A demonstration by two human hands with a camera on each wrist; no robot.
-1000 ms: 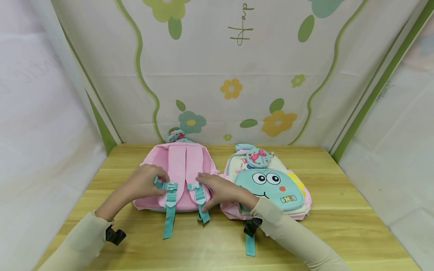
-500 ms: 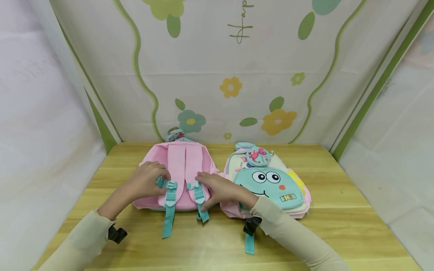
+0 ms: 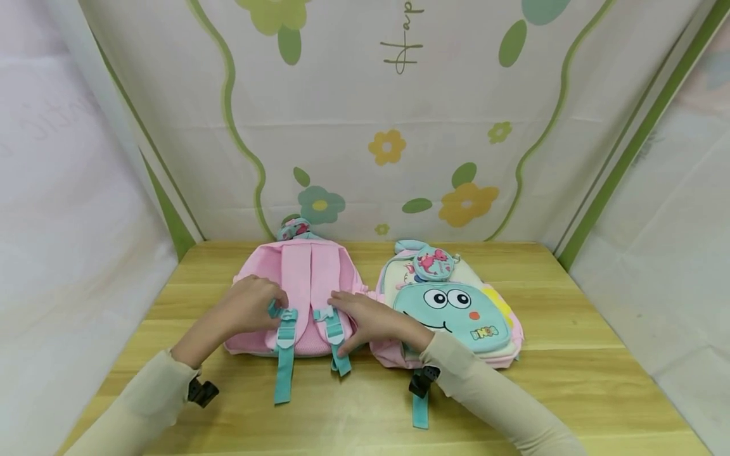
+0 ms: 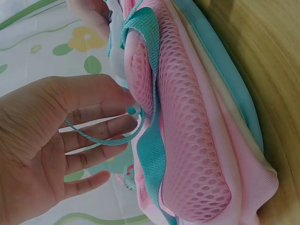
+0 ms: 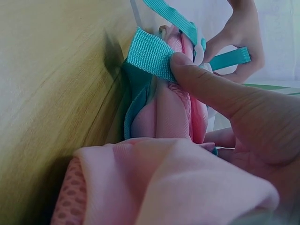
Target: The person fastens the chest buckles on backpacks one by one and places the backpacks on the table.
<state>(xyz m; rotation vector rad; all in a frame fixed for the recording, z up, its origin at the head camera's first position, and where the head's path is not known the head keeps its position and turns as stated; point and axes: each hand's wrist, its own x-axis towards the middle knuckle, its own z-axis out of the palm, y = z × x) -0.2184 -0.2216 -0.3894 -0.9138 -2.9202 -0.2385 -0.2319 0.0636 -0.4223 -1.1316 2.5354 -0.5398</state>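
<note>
A pink backpack (image 3: 268, 261) lies with its padded shoulder straps upward. My left hand (image 3: 251, 307) pinches a short teal webbing strap (image 3: 276, 310) beside the white buckle on the left shoulder strap, thumb and forefinger meeting there. A loop of the teal webbing (image 4: 105, 141) crosses in front of its other, loosely spread fingers in the left wrist view. My right hand (image 3: 367, 318) rests over the right shoulder strap's side with fingers extended. Its thumb (image 5: 201, 79) touches the teal adjusting strap (image 5: 152, 54). A white clip (image 3: 326, 313) sits by its fingertips.
A second backpack (image 3: 450, 335) with a teal cartoon-face pocket lies face up at the right, close under my right forearm. A round pouch (image 3: 435, 263) is on its top. Two teal strap tails (image 3: 283, 380) lie on the wooden table (image 3: 353, 424). A flowered cloth (image 3: 319, 152) stands behind.
My left hand has shifted slightly right, toward the buckle, with the teal strap in its fingers. My right hand stays almost still; both backpacks keep their places.
</note>
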